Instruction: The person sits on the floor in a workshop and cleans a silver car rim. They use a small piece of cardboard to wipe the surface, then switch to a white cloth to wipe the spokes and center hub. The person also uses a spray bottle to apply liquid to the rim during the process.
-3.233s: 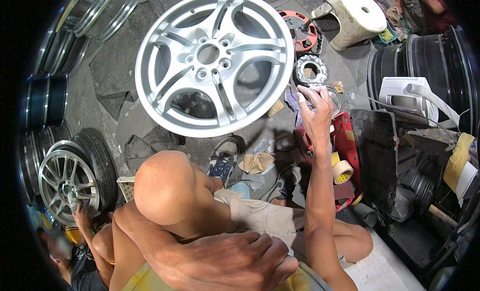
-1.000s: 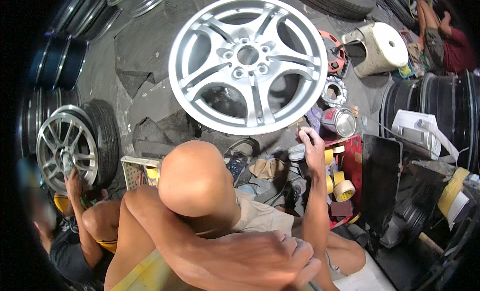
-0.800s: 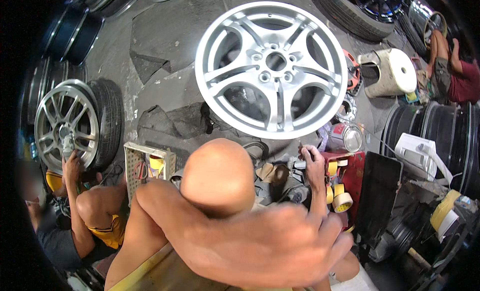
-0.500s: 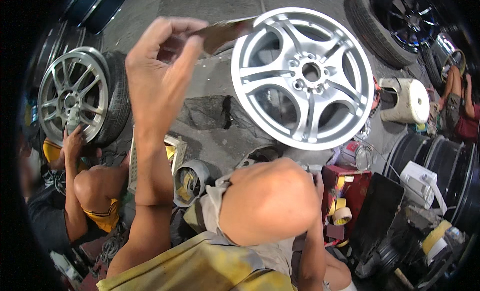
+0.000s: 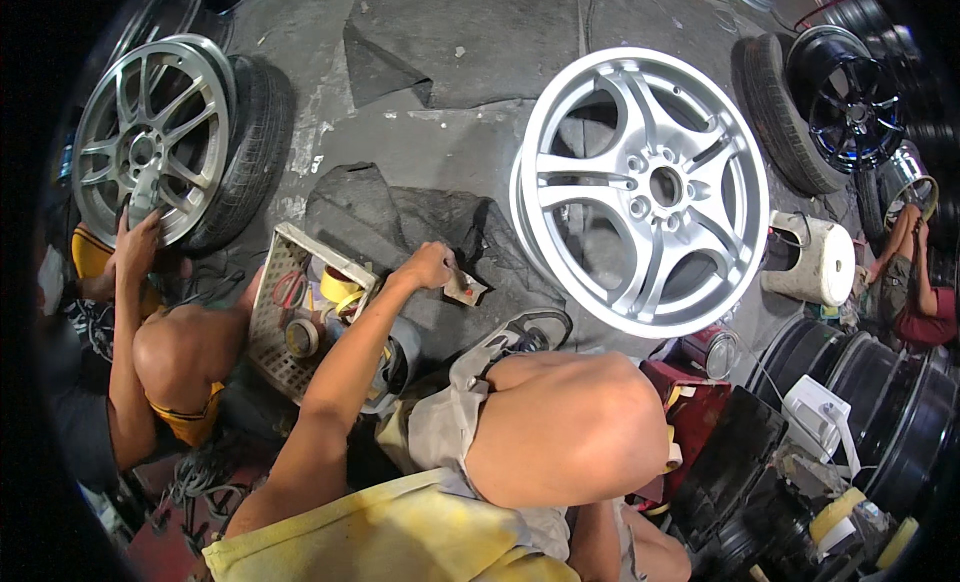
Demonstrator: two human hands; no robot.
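My left hand (image 5: pixel 433 265) is closed, gripping a small folded brown sheet (image 5: pixel 464 287) with a red mark, which looks like sandpaper. It is low over the dark cloth (image 5: pixel 400 222) on the ground, beyond the white basket. To its right a large silver wheel rim (image 5: pixel 560 166) stands tilted with its spoked face toward me, apart from the hand. My right forearm (image 5: pixel 596 542) comes in at the lower edge beside my bent knee (image 5: pixel 590 422). That knee hides my right hand.
A white perforated basket (image 5: pixel 268 327) holds yellow tape rolls and red-handled scissors. At left another person's hand (image 5: pixel 137 244) works at a spoked rim (image 5: pixel 110 107) beside a tyre. A white stool (image 5: pixel 825 257), a paint can (image 5: pixel 713 350) and black rims (image 5: pixel 850 382) stand at right.
My left hand has dropped from beside the rim's upper left to near the ground, still holding the brown sheet. My right hand has gone out of sight behind my knee. The view has shifted.
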